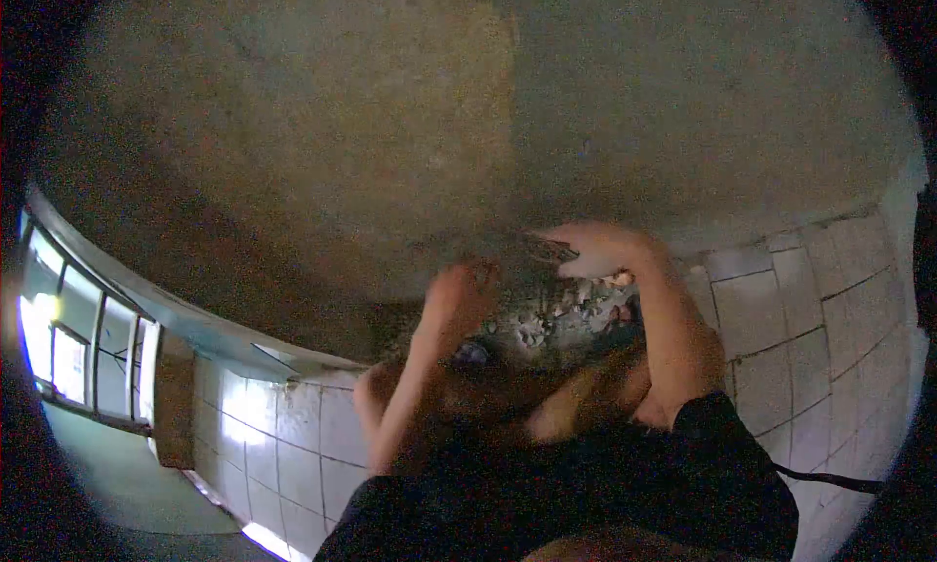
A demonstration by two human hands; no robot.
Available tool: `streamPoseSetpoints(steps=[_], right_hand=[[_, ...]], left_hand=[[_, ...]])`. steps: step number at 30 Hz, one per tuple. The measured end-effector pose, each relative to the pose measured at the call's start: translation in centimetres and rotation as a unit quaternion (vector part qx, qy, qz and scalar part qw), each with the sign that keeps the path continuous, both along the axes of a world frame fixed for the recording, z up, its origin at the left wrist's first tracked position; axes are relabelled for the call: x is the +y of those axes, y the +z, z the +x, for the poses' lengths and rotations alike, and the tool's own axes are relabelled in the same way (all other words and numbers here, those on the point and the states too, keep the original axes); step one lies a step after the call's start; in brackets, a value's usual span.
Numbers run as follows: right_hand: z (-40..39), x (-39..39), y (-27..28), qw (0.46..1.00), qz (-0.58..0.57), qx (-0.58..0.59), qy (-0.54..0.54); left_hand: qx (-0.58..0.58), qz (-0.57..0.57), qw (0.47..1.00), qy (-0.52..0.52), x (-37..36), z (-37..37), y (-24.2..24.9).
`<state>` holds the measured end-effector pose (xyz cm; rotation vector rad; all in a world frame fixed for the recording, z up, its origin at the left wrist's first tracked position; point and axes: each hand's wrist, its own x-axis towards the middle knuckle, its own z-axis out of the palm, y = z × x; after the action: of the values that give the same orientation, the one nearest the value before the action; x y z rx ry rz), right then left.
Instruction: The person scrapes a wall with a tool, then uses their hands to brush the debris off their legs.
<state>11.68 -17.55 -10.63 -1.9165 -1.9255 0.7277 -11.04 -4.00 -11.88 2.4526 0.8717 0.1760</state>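
Note:
My right hand (597, 249) is at the lower edge of a large, rough brown surface (420, 123), its fingers bent over a slim dark metal tool (554, 249). To its left, my left hand (461, 296) is curled close to the same surface and blurred by motion; I cannot tell what it grips. Broken grey and white rubble (556, 323) lies below and between both hands, in front of my bent legs (576, 401).
White tiles (771, 308) extend on the right, with more tiles (283, 435) at the lower left. A bright barred window (88, 337) stands at the far left. A black cable (830, 480) runs off beside my dark clothing at the lower right.

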Motion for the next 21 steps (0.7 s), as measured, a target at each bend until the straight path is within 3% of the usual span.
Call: streamPoseSetpoints(steps=[1, 2, 3, 4, 6, 7, 9, 10, 12, 15, 16, 18, 19, 21], right_hand=[[-0.5, 0.1, 1.4, 1.000, 0.005, 0.009, 0.002], [-1.1, 0.0, 4.2, 0.988, -0.121, 0.078, -0.050], [-1.5, -0.2, 5.6, 0.954, -0.246, 0.143, -0.099], [-1.3, 0.0, 4.7, 0.954, -0.244, 0.148, -0.096], [-0.5, 1.2, 2.2, 0.986, 0.043, -0.004, -0.160], [-0.4, 1.6, 2.0, 0.986, 0.047, -0.002, -0.158], [-0.5, 2.3, 1.9, 0.957, 0.238, 0.073, -0.148], [-0.9, 2.3, 2.6, 0.957, 0.239, 0.077, -0.145], [-2.4, 1.4, 5.5, 0.894, 0.319, 0.207, -0.237], [-5.1, -0.5, 11.2, 0.867, 0.267, 0.296, -0.300], [-4.5, 0.5, 9.9, 0.866, 0.267, 0.300, -0.298], [-3.3, 3.0, 6.0, 0.765, 0.414, 0.452, -0.197], [-3.0, 3.1, 6.6, 0.763, 0.415, 0.456, -0.193], [-2.4, 2.6, 9.4, 0.815, 0.331, 0.433, -0.197]], left_hand=[[-0.005, 0.015, 0.999, -0.039, -0.4, -1.1, -1.0], [-0.010, 0.028, 0.996, -0.079, -0.7, -1.8, -1.4], [0.006, 0.077, 0.996, -0.054, -1.9, -1.3, -0.5], [0.011, 0.079, 0.995, -0.053, -2.2, -1.4, -0.1], [-0.114, 0.059, 0.991, -0.041, -2.4, -1.5, 0.9], [-0.111, 0.064, 0.991, -0.039, -2.8, -1.2, 2.4], [-0.243, 0.163, 0.956, -0.034, -4.3, -0.1, 6.5], [-0.240, 0.165, 0.956, -0.031, -4.6, 0.7, 7.7], [-0.312, 0.298, 0.902, -0.019, -5.0, 2.3, 9.8], [-0.326, 0.337, 0.881, -0.065, -6.2, 4.7, 14.0], [-0.325, 0.342, 0.878, -0.083, -6.3, 5.9, 15.1], [-0.320, 0.351, 0.874, -0.097, -5.8, 7.4, 15.8], [-0.286, 0.370, 0.877, -0.107, -5.3, 8.0, 15.8], [-0.248, 0.391, 0.879, -0.111, -4.3, 9.1, 15.8]])
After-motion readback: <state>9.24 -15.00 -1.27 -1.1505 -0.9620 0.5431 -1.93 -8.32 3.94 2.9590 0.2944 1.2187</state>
